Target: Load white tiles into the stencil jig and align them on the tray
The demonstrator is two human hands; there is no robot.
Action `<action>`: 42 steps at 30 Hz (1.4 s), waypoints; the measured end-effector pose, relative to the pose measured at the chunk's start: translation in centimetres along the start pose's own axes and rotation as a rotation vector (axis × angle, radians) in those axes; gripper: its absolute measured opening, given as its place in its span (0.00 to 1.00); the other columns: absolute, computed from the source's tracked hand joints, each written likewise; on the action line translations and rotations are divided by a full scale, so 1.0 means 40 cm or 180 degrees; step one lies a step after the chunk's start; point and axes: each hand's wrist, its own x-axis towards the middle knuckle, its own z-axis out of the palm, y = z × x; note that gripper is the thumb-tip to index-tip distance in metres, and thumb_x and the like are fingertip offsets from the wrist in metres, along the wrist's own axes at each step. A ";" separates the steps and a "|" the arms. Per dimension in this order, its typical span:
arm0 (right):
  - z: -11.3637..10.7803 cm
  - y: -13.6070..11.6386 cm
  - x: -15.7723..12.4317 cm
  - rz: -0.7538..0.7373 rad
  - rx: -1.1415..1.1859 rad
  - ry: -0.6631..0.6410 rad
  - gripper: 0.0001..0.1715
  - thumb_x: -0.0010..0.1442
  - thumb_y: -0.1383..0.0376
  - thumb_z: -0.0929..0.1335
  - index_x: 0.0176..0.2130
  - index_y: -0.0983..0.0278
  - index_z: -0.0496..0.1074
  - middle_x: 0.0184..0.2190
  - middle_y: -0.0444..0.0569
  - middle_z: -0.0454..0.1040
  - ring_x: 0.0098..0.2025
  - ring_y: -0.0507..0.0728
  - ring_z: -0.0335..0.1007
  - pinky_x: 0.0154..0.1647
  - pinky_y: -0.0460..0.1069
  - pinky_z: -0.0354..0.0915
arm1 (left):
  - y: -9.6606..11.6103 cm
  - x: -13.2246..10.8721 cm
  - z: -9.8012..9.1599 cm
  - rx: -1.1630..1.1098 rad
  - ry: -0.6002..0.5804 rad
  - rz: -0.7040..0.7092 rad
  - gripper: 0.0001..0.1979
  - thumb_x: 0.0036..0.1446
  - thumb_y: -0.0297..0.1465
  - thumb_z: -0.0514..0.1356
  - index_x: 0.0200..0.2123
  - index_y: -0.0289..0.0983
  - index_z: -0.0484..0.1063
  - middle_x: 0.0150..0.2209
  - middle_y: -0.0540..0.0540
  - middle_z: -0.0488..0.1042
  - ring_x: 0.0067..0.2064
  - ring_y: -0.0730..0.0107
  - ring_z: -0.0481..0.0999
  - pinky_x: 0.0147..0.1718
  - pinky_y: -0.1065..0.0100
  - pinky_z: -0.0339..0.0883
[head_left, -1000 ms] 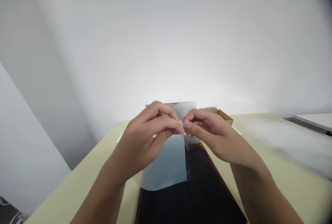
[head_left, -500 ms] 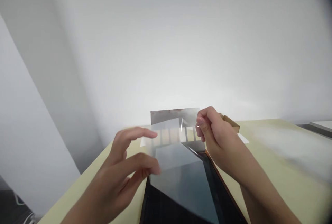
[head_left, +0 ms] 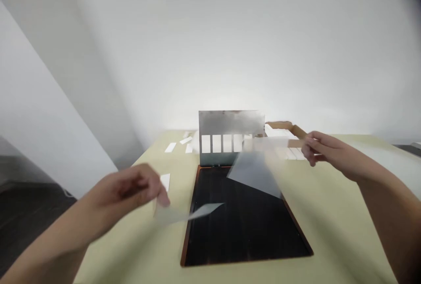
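White wall [head_left: 210, 34] fills the upper view; below it, a pale yellow-green tabletop [head_left: 342, 214] carries a long black rectangular board with a copper-coloured edge [head_left: 240, 227]; an upright grey metallic panel with a row of white rectangles [head_left: 230, 122] stands at the board's far end; an open brown cardboard tray [head_left: 279, 125] sits behind and to the right of the panel, holding white pieces that are too blurred for me to identify.

My right hand [head_left: 325, 150] is out past the board's right edge, its fingers curled and pinched on the wider clear film sheet [head_left: 255, 172]; the sheet runs left, crosses in front of the panel's right end and droops over the board. My left hand [head_left: 128, 187] is beyond the board's left edge, its fingertips pinched on the narrow clear film strip [head_left: 194, 214], which reaches over the board's left side; both film pieces are blurred, and I cannot tell whether they join.

Small white paper strips [head_left: 170, 147] lie scattered on the tabletop left of the panel.
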 end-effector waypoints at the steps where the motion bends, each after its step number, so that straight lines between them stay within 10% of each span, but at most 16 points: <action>1: -0.010 0.043 0.000 0.0076 0.0159 -0.0044 0.26 0.68 0.40 0.68 0.34 0.58 0.67 0.33 0.46 0.69 0.34 0.57 0.65 0.43 0.54 0.68 | 0.012 0.044 -0.014 0.0168 -0.0255 0.0017 0.18 0.73 0.47 0.56 0.37 0.41 0.73 0.34 0.43 0.83 0.36 0.62 0.83 0.35 0.66 0.77; 9: 0.049 0.244 -0.002 0.0351 0.1345 -0.0591 0.27 0.64 0.40 0.69 0.31 0.57 0.62 0.30 0.49 0.62 0.32 0.61 0.61 0.36 0.59 0.65 | 0.071 0.297 -0.030 0.1294 -0.0398 0.0146 0.10 0.73 0.36 0.55 0.45 0.41 0.75 0.42 0.50 0.84 0.44 0.66 0.84 0.41 0.68 0.74; 22: 0.067 0.297 0.019 0.0672 0.1872 -0.0584 0.17 0.66 0.49 0.72 0.34 0.57 0.70 0.34 0.48 0.65 0.37 0.58 0.65 0.44 0.55 0.70 | -0.100 -0.010 0.329 0.2718 -0.0893 0.1348 0.26 0.60 0.13 0.53 0.57 0.37 0.72 0.48 0.40 0.84 0.42 0.56 0.83 0.43 0.59 0.78; 28: 0.078 0.293 0.020 0.0752 0.1675 -0.0603 0.19 0.67 0.47 0.70 0.32 0.57 0.71 0.33 0.50 0.68 0.37 0.62 0.69 0.42 0.57 0.70 | -0.087 -0.053 0.330 0.1962 -0.1061 0.0955 0.31 0.60 0.13 0.49 0.61 0.40 0.70 0.67 0.39 0.72 0.52 0.58 0.84 0.49 0.59 0.80; 33: 0.092 0.298 0.023 0.0752 0.1534 -0.0639 0.19 0.66 0.47 0.71 0.33 0.57 0.71 0.33 0.51 0.69 0.37 0.62 0.69 0.43 0.57 0.71 | -0.120 -0.009 0.324 0.1351 -0.0904 0.0331 0.21 0.68 0.17 0.46 0.45 0.43 0.75 0.45 0.45 0.83 0.65 0.62 0.75 0.38 0.73 0.78; 38: 0.098 0.302 0.024 0.0775 0.1445 -0.0633 0.21 0.65 0.45 0.72 0.33 0.57 0.72 0.33 0.52 0.70 0.38 0.63 0.69 0.42 0.58 0.70 | -0.144 0.021 0.332 0.1503 -0.0693 0.0151 0.10 0.70 0.27 0.59 0.50 0.43 0.77 0.63 0.43 0.75 0.59 0.55 0.77 0.56 0.55 0.75; 42: 0.102 0.301 0.023 0.0804 0.1399 -0.0710 0.22 0.63 0.44 0.73 0.33 0.57 0.72 0.32 0.52 0.71 0.38 0.63 0.69 0.41 0.57 0.70 | -0.153 0.043 0.302 0.1630 -0.0721 0.0019 0.20 0.65 0.35 0.69 0.59 0.48 0.75 0.71 0.42 0.66 0.65 0.48 0.69 0.58 0.49 0.71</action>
